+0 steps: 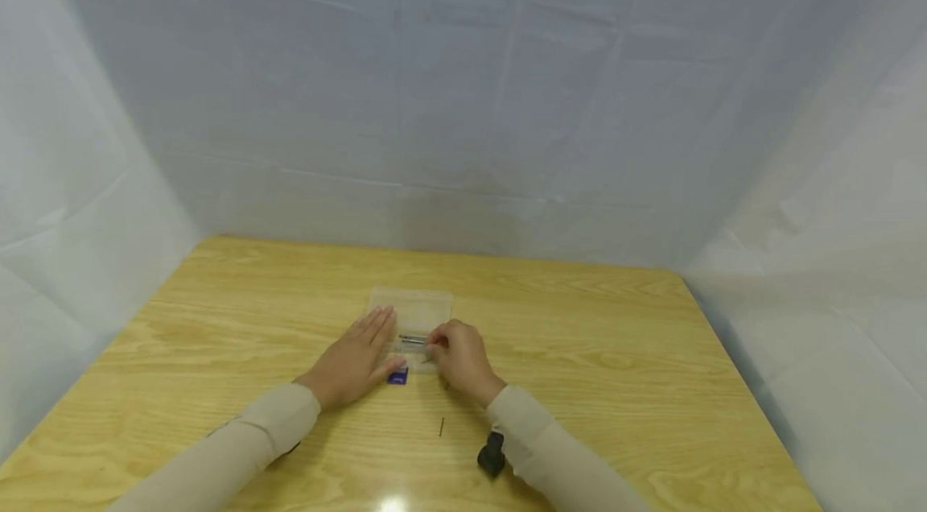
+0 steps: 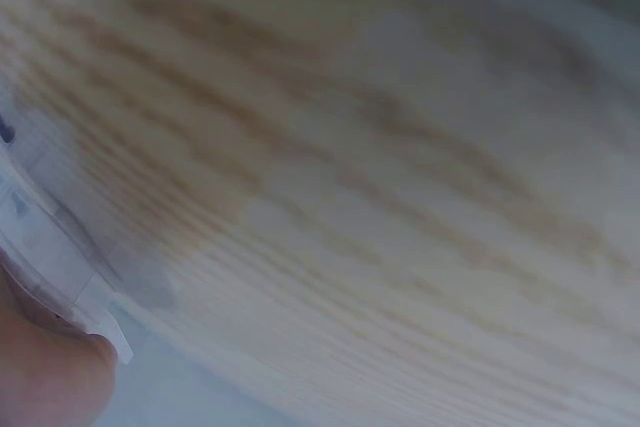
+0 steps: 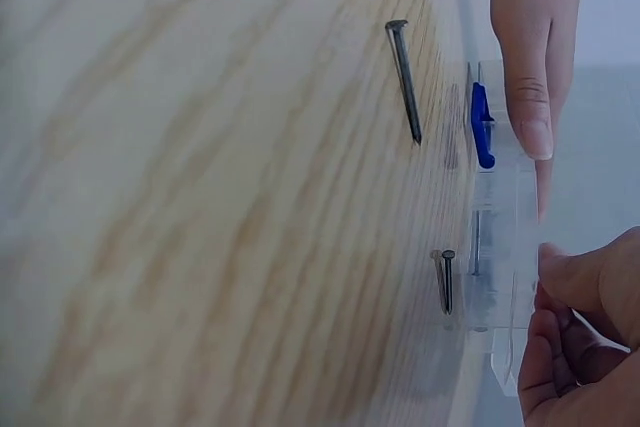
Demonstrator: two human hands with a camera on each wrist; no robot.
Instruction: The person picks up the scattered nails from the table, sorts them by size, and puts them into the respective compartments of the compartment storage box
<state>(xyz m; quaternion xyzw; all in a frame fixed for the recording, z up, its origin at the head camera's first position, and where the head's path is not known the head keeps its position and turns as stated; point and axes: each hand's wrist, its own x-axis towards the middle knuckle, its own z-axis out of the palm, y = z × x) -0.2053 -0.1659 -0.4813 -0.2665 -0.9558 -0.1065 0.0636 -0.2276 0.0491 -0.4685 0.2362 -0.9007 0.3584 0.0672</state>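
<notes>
A clear plastic box (image 1: pixel 423 299) lies with its lid laid back on the wooden table. My left hand (image 1: pixel 351 363) rests on its left side with fingers straight, the thumb beside a blue latch (image 3: pixel 481 127) at the front. Silvery nails (image 1: pixel 411 340) lie in the box, and their right ends meet the fingertips of my right hand (image 1: pixel 463 357). Thumb and curled fingers of that hand pinch a nail there, largely hidden by the fingers. In the left wrist view, my left hand (image 2: pixel 50 377) touches the box's edge (image 2: pixel 90 297).
One nail (image 1: pixel 442 427) lies loose on the table (image 1: pixel 579 351) in front of the box. A shorter nail (image 3: pixel 447 282) lies close to the box's front wall. White sheeting (image 1: pixel 463 93) hangs behind the table and at both sides.
</notes>
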